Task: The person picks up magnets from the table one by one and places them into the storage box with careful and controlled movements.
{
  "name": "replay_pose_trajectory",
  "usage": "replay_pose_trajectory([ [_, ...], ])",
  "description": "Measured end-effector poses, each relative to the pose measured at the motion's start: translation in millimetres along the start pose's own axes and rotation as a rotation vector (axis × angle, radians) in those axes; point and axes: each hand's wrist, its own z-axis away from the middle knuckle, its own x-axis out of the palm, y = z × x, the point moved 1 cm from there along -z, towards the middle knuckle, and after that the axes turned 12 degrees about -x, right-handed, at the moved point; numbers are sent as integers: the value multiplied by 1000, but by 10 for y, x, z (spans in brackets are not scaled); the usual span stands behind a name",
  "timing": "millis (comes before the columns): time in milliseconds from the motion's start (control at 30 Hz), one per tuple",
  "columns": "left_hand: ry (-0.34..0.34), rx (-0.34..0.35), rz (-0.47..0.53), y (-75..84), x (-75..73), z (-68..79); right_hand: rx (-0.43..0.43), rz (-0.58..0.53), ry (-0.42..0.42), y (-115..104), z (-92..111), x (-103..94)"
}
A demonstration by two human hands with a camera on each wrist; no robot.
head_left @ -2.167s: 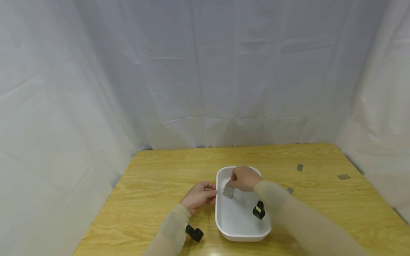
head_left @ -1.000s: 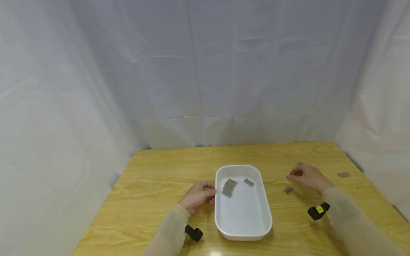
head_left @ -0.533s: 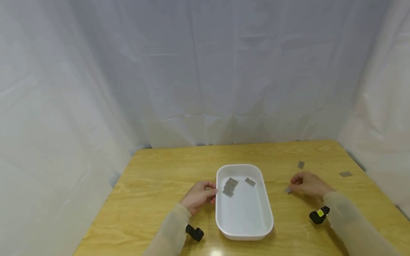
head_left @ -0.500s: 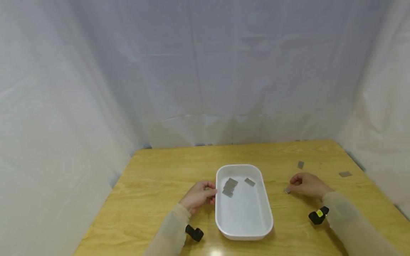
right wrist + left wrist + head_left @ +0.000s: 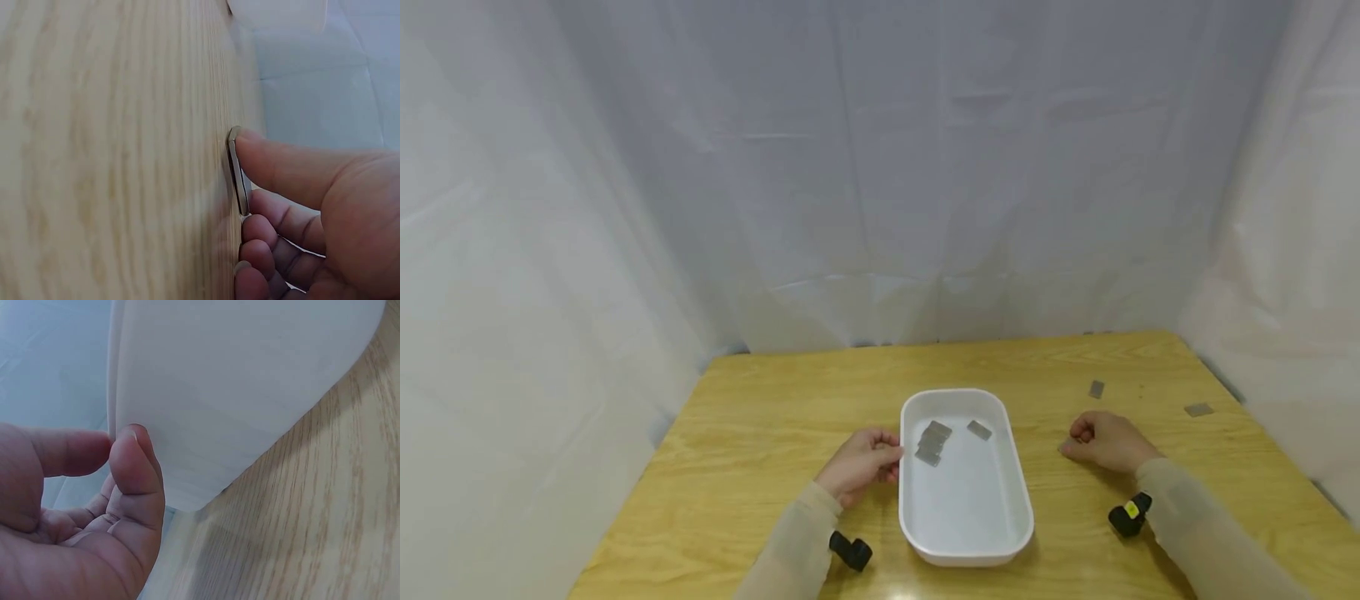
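A white, rounded rectangular tray, apparently stiff plastic (image 5: pixel 970 508), sits on a yellow wood-grain table (image 5: pixel 790 408).

Left of the tray, the person's left hand (image 5: pixel 859 461) steadies it, thumb and forefinger drawn together at the rim about midway along that side, the other fingers curled below.

Right of the tray and well apart from it, the right hand (image 5: pixel 1110 442) pinches a thin grey rectangular plate, probably metal (image 5: pixel 238 175). The thumb is at one end and the forefinger at the other, with only the plate's narrow length between them; the remaining fingers are bent close to the wood. Whether the plate is fully clear of the table is hard to tell.

Inside the tray, towards its far end, lie a fanned cluster of overlapping grey plates (image 5: pixel 933 443) on the left and a single grey plate (image 5: pixel 979 430) on the right. Beyond the right hand from the tray are two more loose ones: a farther plate (image 5: pixel 1097 389) and a rightmost plate (image 5: pixel 1198 410).

The plates look light, stiff and smooth, likely to slip and awkward to lift when flat; opposite edges seem the best hold.
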Motion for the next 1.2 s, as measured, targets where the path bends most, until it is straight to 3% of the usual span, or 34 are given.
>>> replay_pose_trajectory([
  [800, -8, -12, -2, -25, 13, 16, 52, -17, 1, 5, 25, 55],
  [1200, -9, -11, -2, 12, -5, -39, 93, 45, -6, -44, -71, 12],
])
